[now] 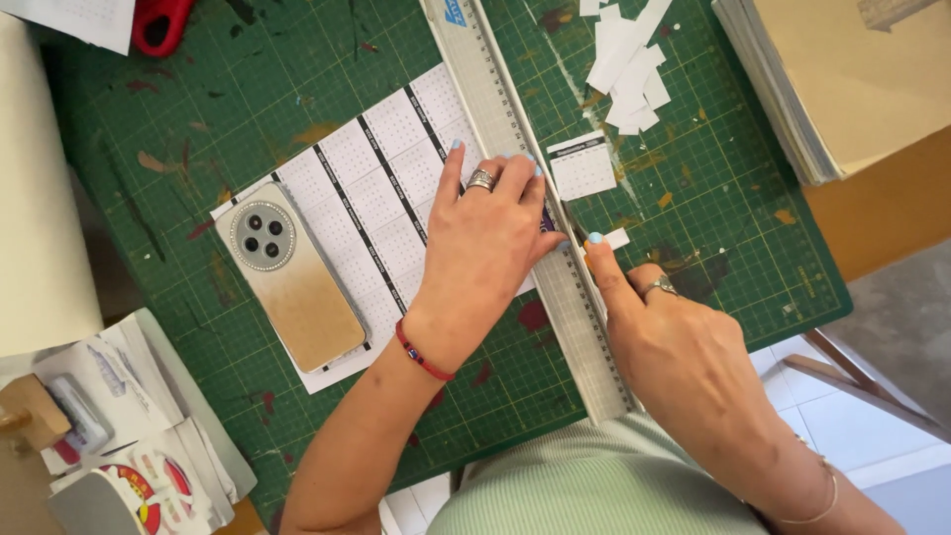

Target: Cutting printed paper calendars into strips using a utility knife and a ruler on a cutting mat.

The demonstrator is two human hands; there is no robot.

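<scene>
On the green cutting mat (297,89), the left hand (485,238) lies spread, fingers pressing the metal ruler (555,258) onto the printed sheet (367,198) beneath it. Just right of the ruler's edge, the right hand (674,347) is curled; what it pinches cannot be seen. A gold phone (292,277) rests on the sheet's left end.

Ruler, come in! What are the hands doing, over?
Left hand pressing ruler onto printed sheet. Right hand at ruler's edge; tool hidden. Phone lying on sheet.
</scene>
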